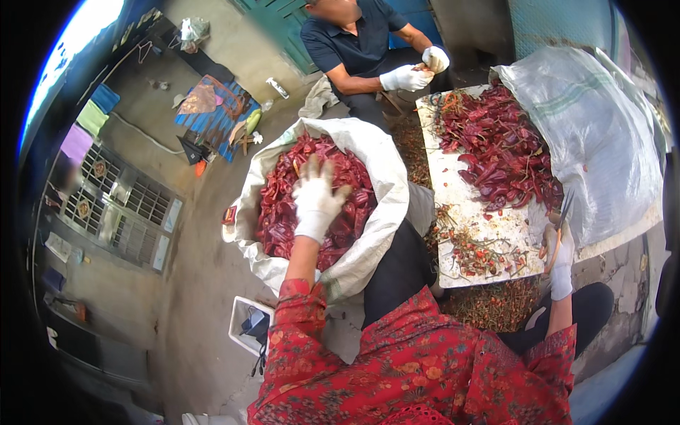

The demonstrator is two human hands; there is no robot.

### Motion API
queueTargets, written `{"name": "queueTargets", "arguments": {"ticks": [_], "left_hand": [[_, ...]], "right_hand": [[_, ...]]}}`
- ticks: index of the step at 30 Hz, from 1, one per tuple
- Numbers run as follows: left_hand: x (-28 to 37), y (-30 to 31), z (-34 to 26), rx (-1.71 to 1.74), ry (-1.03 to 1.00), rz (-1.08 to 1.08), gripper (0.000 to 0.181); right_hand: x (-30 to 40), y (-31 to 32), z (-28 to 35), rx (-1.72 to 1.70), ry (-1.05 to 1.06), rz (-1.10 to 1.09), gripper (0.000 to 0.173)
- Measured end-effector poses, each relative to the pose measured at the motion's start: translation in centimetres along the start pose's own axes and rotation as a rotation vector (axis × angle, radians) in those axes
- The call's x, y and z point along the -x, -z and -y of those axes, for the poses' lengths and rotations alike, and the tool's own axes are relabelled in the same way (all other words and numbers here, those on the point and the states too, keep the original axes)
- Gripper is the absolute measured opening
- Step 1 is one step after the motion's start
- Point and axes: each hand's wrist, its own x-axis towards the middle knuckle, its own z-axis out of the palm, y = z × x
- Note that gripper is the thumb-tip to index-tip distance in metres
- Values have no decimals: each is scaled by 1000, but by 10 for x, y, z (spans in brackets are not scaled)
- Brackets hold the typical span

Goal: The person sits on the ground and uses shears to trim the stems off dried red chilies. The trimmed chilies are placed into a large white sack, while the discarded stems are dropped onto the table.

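Note:
My left hand (316,204), in a white glove, rests on red chili peppers (281,218) with its fingers apart. These peppers fill a white woven sack (390,175) whose rim is rolled outward. In my gloved right hand (564,260) is a pair of scissors (555,248) with orange handles, its blades pointing away from me. That hand is at the near right part of a white board (446,191). A heap of red peppers (499,154) covers the board's far part, and cut stems (478,252) with red bits lie scattered nearer to me.
A translucent woven sheet or sack (595,133) lies over the board's right side. Across from me sits a co-worker with gloved hands (411,77) together. Stem litter (496,303) covers the ground under the board. A white bin (236,321) holding dark items and a cable stands at left.

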Motion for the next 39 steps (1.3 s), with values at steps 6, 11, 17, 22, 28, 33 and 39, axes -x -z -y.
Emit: {"name": "queueTargets", "arguments": {"ticks": [6,11,17,22,28,33,39], "left_hand": [[-34,-36,7,-78,144,253,77],[-27,-80,77,-71,312,291,71],[-29,-117,125,-3,475,282,65],[-35,-115,102,-109,451,279,67],[-16,-93,108,135,296,288,81],[-31,15,39,58,215,51,47],[-3,39,-191,723,-310,-368,19]], "right_hand": [[-36,-10,-48,39,-38,23,41],[-69,-15,-88,171,58,77,36],[-71,-50,-70,64,-17,108,37],[-39,-51,-27,133,0,95,35],[-20,-16,2,152,61,147,34],[-1,18,100,454,218,196,35],[-33,29,75,526,420,107,37]]}}
